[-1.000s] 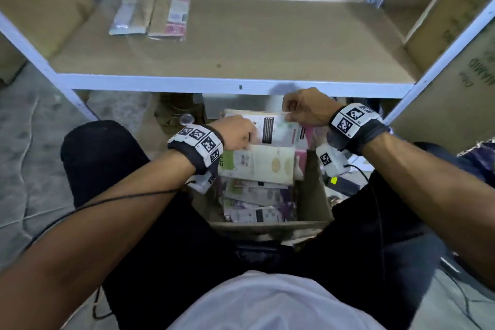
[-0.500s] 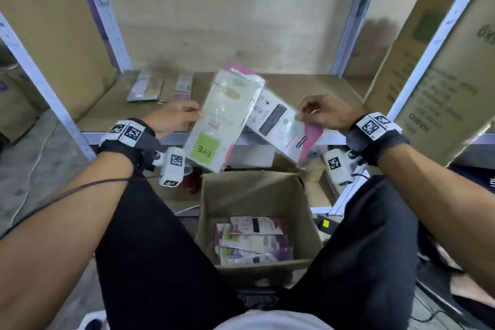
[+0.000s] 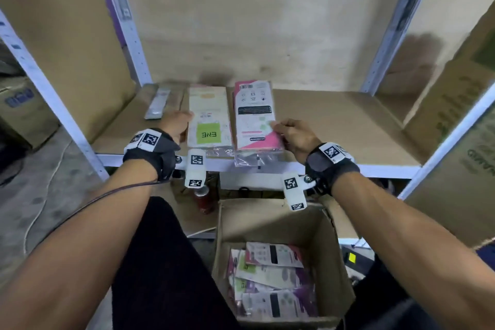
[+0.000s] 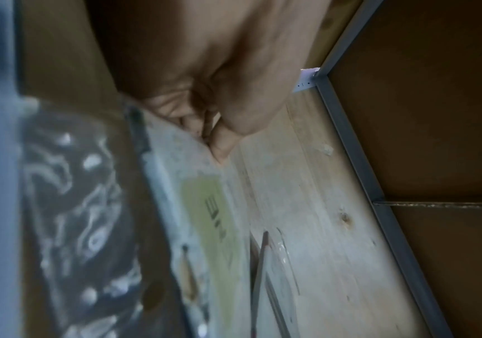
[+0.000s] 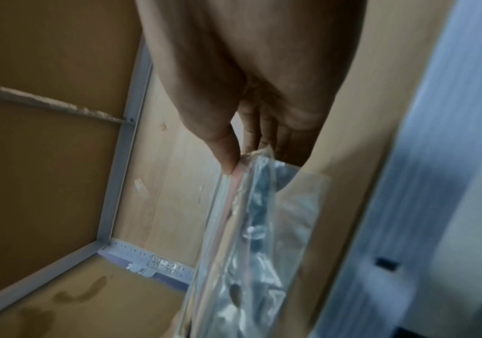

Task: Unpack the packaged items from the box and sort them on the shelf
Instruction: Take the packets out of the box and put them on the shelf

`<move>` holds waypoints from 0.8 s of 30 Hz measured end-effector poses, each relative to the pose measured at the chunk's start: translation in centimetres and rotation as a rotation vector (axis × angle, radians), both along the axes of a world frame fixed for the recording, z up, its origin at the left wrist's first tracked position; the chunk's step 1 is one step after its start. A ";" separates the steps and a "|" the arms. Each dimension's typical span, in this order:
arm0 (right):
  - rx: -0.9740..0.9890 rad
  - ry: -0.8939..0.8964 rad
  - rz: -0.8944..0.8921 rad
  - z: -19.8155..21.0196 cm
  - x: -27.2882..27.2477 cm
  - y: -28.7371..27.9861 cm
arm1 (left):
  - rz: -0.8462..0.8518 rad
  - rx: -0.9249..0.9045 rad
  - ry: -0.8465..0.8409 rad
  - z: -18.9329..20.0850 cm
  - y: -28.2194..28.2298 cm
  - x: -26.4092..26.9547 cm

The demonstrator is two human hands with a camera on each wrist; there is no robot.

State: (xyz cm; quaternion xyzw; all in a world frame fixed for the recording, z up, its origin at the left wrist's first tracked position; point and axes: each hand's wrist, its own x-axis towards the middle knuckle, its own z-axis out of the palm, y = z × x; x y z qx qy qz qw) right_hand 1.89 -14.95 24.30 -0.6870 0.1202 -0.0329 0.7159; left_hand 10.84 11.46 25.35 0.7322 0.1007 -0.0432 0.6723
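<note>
My left hand (image 3: 178, 123) grips the left edge of a cream packet with a green label (image 3: 209, 118) that lies lengthwise on the shelf board (image 3: 334, 126). In the left wrist view the thumb (image 4: 225, 146) presses on that green-label packet (image 4: 205, 205). My right hand (image 3: 290, 132) pinches the right edge of a pink and white packet (image 3: 254, 115) lying just to the right of the first. The right wrist view shows thumb and fingers (image 5: 228, 157) holding the clear plastic wrap of this pink packet (image 5: 251, 228). Below, the open cardboard box (image 3: 332, 262) holds several more packets (image 3: 270, 276).
Two earlier packets (image 3: 160, 102) lie at the shelf's back left. White metal uprights (image 3: 126, 21) frame the shelf bay. Large cardboard cartons (image 3: 455, 115) stand to the right. A red can (image 3: 203, 198) sits on the floor under the shelf, left of the box.
Both hands lifted a packet each out of the box, carried them up and forward, and now lay them flat side by side on the shelf.
</note>
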 end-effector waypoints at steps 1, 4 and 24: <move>0.007 0.006 0.002 0.0 1.2 0.6 | 0.025 0.003 -0.016 -0.1 0.1 1.1; 0.029 0.011 0.020 0.2 5.0 2.1 | 0.081 0.059 -0.042 0.0 1.5 5.0; -0.030 0.217 0.226 -0.8 25.4 11.7 | 0.198 0.591 -0.031 -2.1 11.8 25.4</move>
